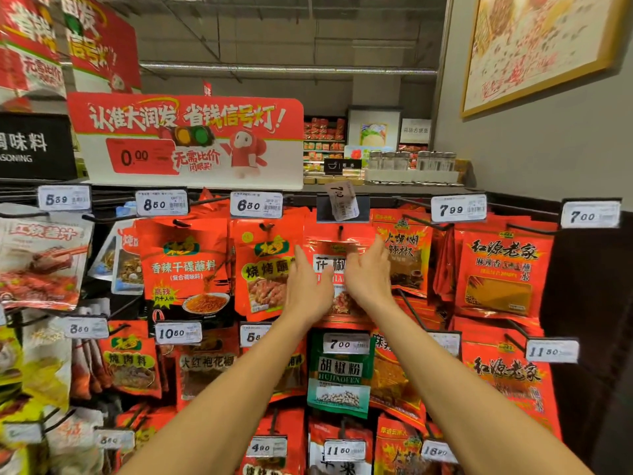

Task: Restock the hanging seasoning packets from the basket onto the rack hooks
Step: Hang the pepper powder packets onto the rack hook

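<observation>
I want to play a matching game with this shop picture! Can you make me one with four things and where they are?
Things:
1. green packet
2. big red sign
3. loose 7.00 price tag
4. glass jars

Places:
A. on the far shelf, right of the sign
B. crooked in its holder above the hands
C. below the two hands
D. on top of the rack

Pairs: 1-C, 2-D, 3-B, 4-A
</observation>
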Motion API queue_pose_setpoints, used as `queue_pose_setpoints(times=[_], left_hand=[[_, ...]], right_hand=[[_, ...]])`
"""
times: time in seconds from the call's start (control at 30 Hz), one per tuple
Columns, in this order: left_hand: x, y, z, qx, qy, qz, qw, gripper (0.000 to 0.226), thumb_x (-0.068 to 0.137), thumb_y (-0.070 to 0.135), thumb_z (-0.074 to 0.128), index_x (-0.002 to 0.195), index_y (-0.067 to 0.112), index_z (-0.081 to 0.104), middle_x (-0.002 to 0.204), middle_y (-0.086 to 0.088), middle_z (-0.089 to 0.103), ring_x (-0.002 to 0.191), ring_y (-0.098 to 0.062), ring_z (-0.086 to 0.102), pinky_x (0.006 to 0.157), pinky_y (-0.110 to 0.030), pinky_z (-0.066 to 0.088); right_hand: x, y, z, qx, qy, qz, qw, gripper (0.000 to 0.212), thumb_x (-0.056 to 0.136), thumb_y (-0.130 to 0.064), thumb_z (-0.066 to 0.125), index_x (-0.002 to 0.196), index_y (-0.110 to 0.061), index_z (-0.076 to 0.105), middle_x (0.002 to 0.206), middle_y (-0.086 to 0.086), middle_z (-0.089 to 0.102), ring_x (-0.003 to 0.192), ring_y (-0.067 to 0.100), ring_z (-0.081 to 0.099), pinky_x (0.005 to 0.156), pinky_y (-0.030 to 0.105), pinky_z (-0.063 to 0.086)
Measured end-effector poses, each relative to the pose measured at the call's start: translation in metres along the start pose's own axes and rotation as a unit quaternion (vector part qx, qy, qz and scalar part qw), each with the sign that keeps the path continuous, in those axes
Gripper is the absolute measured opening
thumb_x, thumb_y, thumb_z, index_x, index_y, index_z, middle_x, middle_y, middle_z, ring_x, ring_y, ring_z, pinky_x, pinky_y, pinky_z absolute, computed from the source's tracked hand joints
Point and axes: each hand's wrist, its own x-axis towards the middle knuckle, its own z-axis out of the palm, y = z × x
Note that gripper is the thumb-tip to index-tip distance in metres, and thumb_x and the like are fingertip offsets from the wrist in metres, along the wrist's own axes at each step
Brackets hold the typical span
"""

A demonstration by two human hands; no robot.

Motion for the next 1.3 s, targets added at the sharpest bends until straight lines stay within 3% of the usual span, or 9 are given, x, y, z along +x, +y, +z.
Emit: queue_pose_setpoints(times=[0.17, 0.37, 0.53, 0.6, 0.67, 0.73, 0.87, 1.0, 1.3], left_hand=[[0.016, -0.004, 0.011, -0.010, -0.036, -0.047, 0.998, 0.080, 0.104, 0.028, 0.045, 0.160, 0.013, -0.010, 0.168, -0.016, 0.009, 0.152, -0.034, 0.021, 0.120, -0.043, 0.023], [0.031, 0.004, 0.012, 0.012, -0.060, -0.091, 0.994, 0.081, 0.100, 0.021, 0.047, 0.160, 0.010, -0.007, 0.169, -0.014, 0.004, 0.153, -0.032, 0.018, 0.121, -0.043, 0.022], [0.008, 0.002, -0.009, -0.046, -0.048, -0.042, 0.997, 0.065, 0.103, 0.029, 0.050, 0.159, 0.013, 0.021, 0.160, -0.011, 0.037, 0.146, -0.032, 0.037, 0.119, -0.046, 0.031], [-0.006, 0.000, -0.019, -0.064, -0.056, -0.027, 0.996, 0.055, 0.104, 0.031, 0.048, 0.155, 0.016, 0.033, 0.154, -0.007, 0.047, 0.141, -0.030, 0.043, 0.116, -0.044, 0.036], [-0.020, -0.002, -0.032, -0.087, -0.056, -0.018, 0.995, 0.050, 0.105, 0.032, 0.048, 0.153, 0.017, 0.040, 0.152, -0.003, 0.050, 0.140, -0.025, 0.046, 0.115, -0.040, 0.037], [-0.034, -0.007, -0.047, -0.097, -0.036, -0.017, 0.994, 0.048, 0.104, 0.031, 0.051, 0.150, 0.015, 0.047, 0.146, -0.002, 0.056, 0.134, -0.020, 0.052, 0.109, -0.033, 0.040], [-0.070, -0.032, -0.067, -0.160, -0.025, -0.023, 0.987, 0.022, 0.101, 0.028, 0.057, 0.115, 0.023, 0.073, 0.113, 0.008, 0.073, 0.106, -0.012, 0.067, 0.091, -0.034, 0.054], [-0.116, -0.077, -0.059, -0.264, -0.089, -0.143, 0.950, 0.022, 0.103, 0.020, 0.054, 0.093, 0.018, 0.074, 0.085, -0.002, 0.079, 0.072, -0.014, 0.074, 0.064, -0.024, 0.059], [-0.252, -0.224, 0.003, -0.259, -0.128, -0.475, 0.831, 0.033, 0.103, 0.013, 0.047, 0.085, 0.015, 0.075, 0.069, 0.003, 0.072, 0.058, -0.011, 0.063, 0.053, -0.022, 0.048]], right_hand=[[0.012, 0.006, 0.019, 0.013, -0.027, 0.030, 0.999, 0.073, 0.105, -0.039, 0.037, 0.159, -0.011, -0.002, 0.168, 0.013, 0.011, 0.151, 0.036, 0.022, 0.119, 0.048, 0.025], [0.024, 0.006, 0.015, 0.018, -0.055, 0.037, 0.998, 0.073, 0.106, -0.047, 0.034, 0.159, -0.011, 0.000, 0.166, 0.016, 0.018, 0.148, 0.038, 0.029, 0.115, 0.047, 0.030], [0.005, 0.015, -0.007, 0.074, -0.111, 0.042, 0.990, 0.061, 0.107, -0.046, 0.032, 0.160, -0.020, 0.015, 0.161, 0.010, 0.035, 0.145, 0.034, 0.037, 0.119, 0.050, 0.031], [-0.010, 0.021, -0.020, 0.085, -0.093, 0.033, 0.991, 0.057, 0.106, -0.052, 0.030, 0.153, -0.021, 0.036, 0.149, 0.006, 0.052, 0.135, 0.030, 0.049, 0.112, 0.048, 0.040], [-0.027, 0.029, -0.035, 0.111, -0.032, 0.014, 0.993, 0.042, 0.106, -0.046, 0.037, 0.131, -0.021, 0.059, 0.124, -0.006, 0.065, 0.113, 0.017, 0.061, 0.092, 0.030, 0.049], [-0.044, 0.037, -0.048, 0.152, 0.033, 0.015, 0.988, 0.022, 0.103, -0.034, 0.049, 0.101, -0.025, 0.069, 0.099, -0.015, 0.068, 0.090, 0.003, 0.063, 0.071, 0.012, 0.042], [-0.079, 0.058, -0.060, 0.282, 0.014, 0.056, 0.958, 0.021, 0.097, -0.011, 0.057, 0.080, -0.014, 0.070, 0.064, 0.000, 0.070, 0.052, 0.013, 0.063, 0.050, 0.023, 0.048], [-0.124, 0.095, -0.048, 0.325, -0.084, 0.151, 0.930, 0.024, 0.097, -0.003, 0.050, 0.077, -0.006, 0.063, 0.053, 0.006, 0.063, 0.037, 0.014, 0.054, 0.036, 0.019, 0.041], [-0.277, 0.244, 0.023, 0.179, -0.219, 0.426, 0.859, 0.028, 0.094, -0.007, 0.050, 0.069, -0.010, 0.062, 0.050, 0.006, 0.059, 0.037, 0.018, 0.050, 0.040, 0.022, 0.037]])
